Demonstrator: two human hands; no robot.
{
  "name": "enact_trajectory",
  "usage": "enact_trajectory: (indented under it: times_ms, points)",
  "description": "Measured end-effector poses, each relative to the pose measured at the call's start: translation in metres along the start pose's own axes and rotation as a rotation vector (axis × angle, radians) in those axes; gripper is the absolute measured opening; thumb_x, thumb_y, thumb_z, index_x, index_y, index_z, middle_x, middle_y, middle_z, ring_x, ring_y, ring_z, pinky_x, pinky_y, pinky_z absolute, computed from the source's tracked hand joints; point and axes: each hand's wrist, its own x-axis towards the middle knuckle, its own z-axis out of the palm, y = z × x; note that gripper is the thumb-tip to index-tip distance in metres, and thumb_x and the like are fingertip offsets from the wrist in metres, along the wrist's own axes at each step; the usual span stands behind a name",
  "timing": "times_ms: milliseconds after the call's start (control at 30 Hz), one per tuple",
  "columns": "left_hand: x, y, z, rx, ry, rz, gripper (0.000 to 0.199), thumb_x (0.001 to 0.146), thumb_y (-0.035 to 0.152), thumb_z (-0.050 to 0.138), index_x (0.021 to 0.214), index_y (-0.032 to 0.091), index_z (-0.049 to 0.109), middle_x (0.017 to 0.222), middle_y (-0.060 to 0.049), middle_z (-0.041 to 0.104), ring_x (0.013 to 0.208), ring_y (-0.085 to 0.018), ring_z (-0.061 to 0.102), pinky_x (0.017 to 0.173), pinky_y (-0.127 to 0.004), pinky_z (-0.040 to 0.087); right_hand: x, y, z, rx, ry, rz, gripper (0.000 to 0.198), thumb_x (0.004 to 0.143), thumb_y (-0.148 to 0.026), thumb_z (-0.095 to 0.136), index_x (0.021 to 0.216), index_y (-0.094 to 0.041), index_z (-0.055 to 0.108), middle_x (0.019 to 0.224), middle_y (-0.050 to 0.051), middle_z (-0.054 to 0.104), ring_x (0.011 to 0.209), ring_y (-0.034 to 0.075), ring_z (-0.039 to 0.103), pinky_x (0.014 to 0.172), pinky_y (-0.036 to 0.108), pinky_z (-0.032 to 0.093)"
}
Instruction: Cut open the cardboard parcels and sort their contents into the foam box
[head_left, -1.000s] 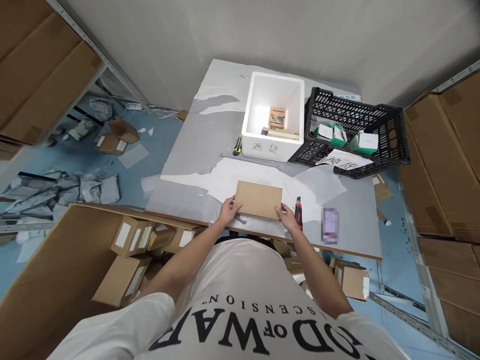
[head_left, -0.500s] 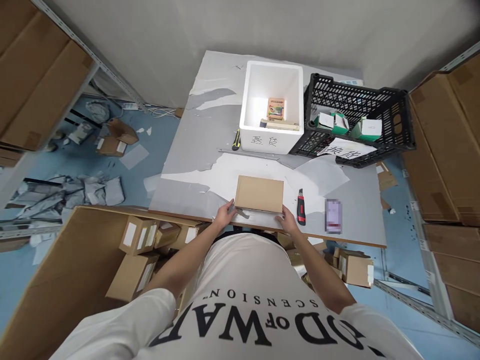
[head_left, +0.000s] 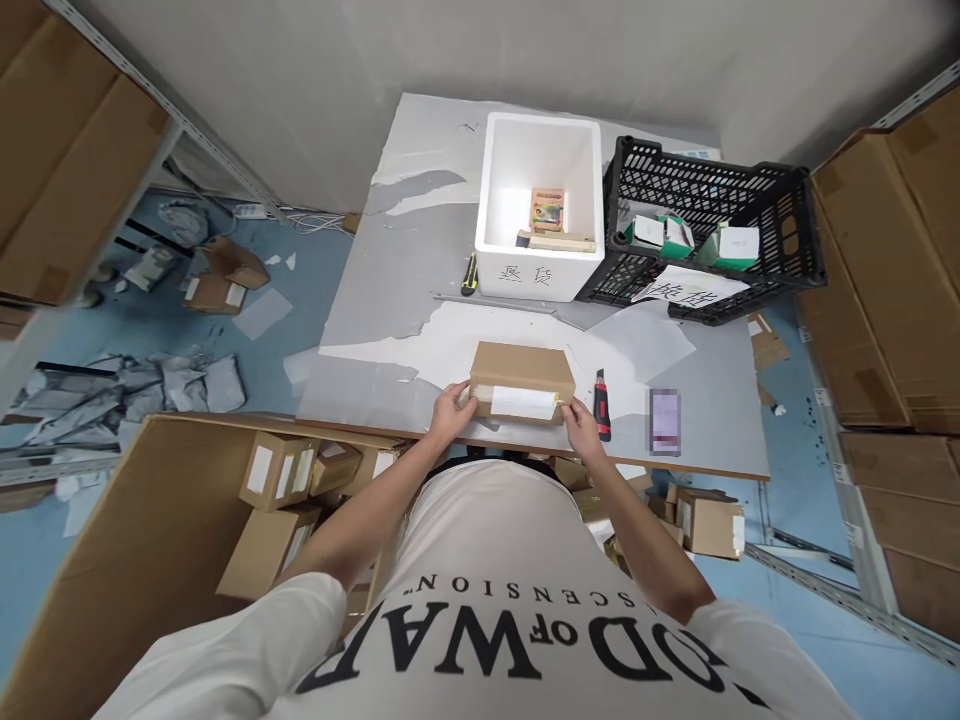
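Note:
A brown cardboard box (head_left: 523,368) is at the front of the table, tilted so that its near side with a white label (head_left: 523,402) shows. My left hand (head_left: 451,412) grips its left end with the fingers closed on the near corner. At the right near corner, my right hand (head_left: 581,428) pinches the same box. Just right of the box lies a red and black utility knife (head_left: 602,406). Farther right is a phone (head_left: 664,422) with a blurred screen.
Behind the box stand a white foam box (head_left: 536,272) holding small items and a black crate (head_left: 705,180) with green-white cartons. A yellow-black cutter (head_left: 469,274) lies left of the foam box. Below the table edge (head_left: 705,470), a large carton (head_left: 97,560) holds several parcels.
The cardboard box has tipped so its labelled near side now faces me. Both hands have closed on its ends, where before the fingers were looser beside it.

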Motion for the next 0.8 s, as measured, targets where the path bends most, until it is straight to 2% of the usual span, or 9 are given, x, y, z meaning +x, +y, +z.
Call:
enact_trajectory:
  times_ms: [133,267,467,633,800]
  points:
    - [0.005,0.016,-0.001,0.018,0.025,-0.032,0.037,0.08,0.029,0.058,0.114,0.016,0.066,0.102,-0.007,0.065,0.1,-0.023,0.059,0.093,-0.035,0.045,0.005,-0.017,-0.009,-0.091,0.032,0.062,0.055,0.089,-0.058,0.038,0.111,-0.016,0.066,0.105,0.011,0.07,0.097,0.027,0.062,0.088,0.039,0.046]
    - [0.009,0.016,0.001,-0.001,0.015,-0.046,0.034,0.081,0.034,0.059,0.108,0.015,0.067,0.104,-0.007,0.066,0.1,-0.023,0.059,0.094,-0.035,0.044,0.01,-0.019,-0.012,-0.137,0.026,0.106,0.058,0.088,-0.061,0.038,0.103,-0.016,0.07,0.097,0.011,0.072,0.092,0.027,0.063,0.084,0.037,0.047]
    - [0.018,0.004,0.008,-0.008,0.012,-0.023,0.04,0.084,0.042,0.056,0.114,0.017,0.064,0.11,-0.009,0.064,0.105,-0.024,0.058,0.097,-0.037,0.043,0.018,-0.013,-0.007,-0.083,0.073,0.17,0.061,0.082,-0.066,0.044,0.104,-0.014,0.068,0.106,0.013,0.071,0.098,0.027,0.063,0.085,0.037,0.047]
    - [0.022,0.001,0.013,0.01,-0.032,0.0,0.046,0.088,0.044,0.048,0.124,0.016,0.057,0.116,-0.012,0.06,0.114,-0.025,0.054,0.103,-0.04,0.039,0.028,-0.01,-0.009,-0.039,0.053,0.197,0.061,0.077,-0.069,0.047,0.099,-0.015,0.065,0.103,0.014,0.07,0.091,0.024,0.064,0.078,0.034,0.05]
    - [0.03,0.0,0.001,0.015,-0.103,-0.033,0.045,0.09,0.044,0.043,0.123,0.018,0.059,0.122,-0.011,0.06,0.118,-0.025,0.053,0.104,-0.04,0.038,0.03,-0.006,-0.009,0.003,0.042,0.227,0.057,0.077,-0.067,0.049,0.099,-0.016,0.062,0.105,0.013,0.068,0.091,0.024,0.064,0.073,0.034,0.052]
